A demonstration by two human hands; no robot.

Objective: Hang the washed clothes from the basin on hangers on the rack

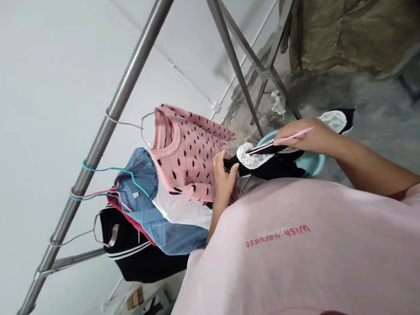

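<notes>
— Where is the black garment with white lace collar [266, 166]?
— Between both hands. The left hand [223, 178] pinches its end; the right hand [304, 137], closed, pushes a pink hanger [282, 142] lengthwise into it.

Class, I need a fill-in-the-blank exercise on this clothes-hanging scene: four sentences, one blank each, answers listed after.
1. The right hand holds a thin ____ hanger against a black garment with a white lace collar.
2. The left hand grips the same ____ garment.
3. The knitted sweater on the metal rail is pink with ____ dashes.
4. Under the garment sits a light ____ basin.

Missing words: pink; black; black; blue
</notes>
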